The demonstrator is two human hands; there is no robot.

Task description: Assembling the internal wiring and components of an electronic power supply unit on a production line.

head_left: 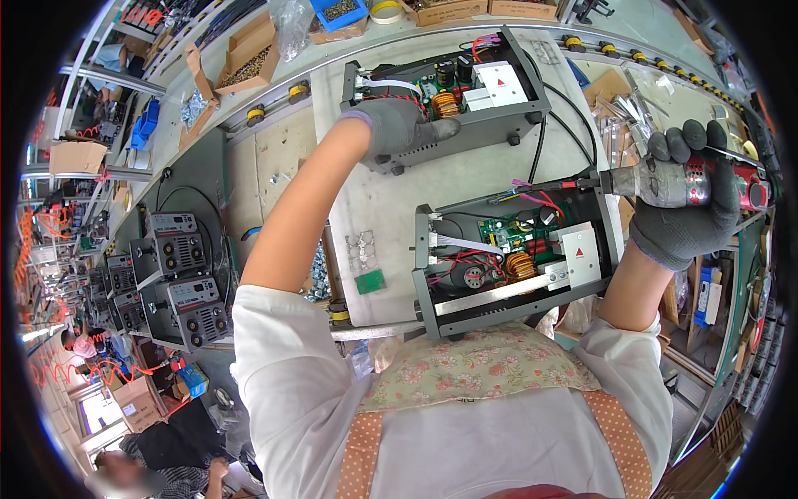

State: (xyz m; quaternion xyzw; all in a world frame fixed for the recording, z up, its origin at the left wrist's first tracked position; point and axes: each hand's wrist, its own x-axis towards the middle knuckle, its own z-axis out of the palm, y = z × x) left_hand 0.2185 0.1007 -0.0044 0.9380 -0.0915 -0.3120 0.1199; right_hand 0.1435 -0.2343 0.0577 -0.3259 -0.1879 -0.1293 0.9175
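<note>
Two open dark grey metal cases with circuit boards, wires and copper coils lie on the board in front of me. My left hand [402, 129], in a dark grey glove, grips the near side wall of the far case [486, 129]. Some of its fingers are hidden. To the right, my gloved right hand [683, 218] is wrapped round a red and silver power screwdriver [665, 183]. The tool lies sideways, its tip end at the right end of the near case [515, 312]. A metal strip [499, 293] runs along that case's near side.
A small green circuit board [370, 282] lies left of the near case. Several finished machines [187, 299] stand at the left. An open carton [249, 54] of small parts and a blue bin [339, 12] are at the back. Another person [166, 466] is at lower left.
</note>
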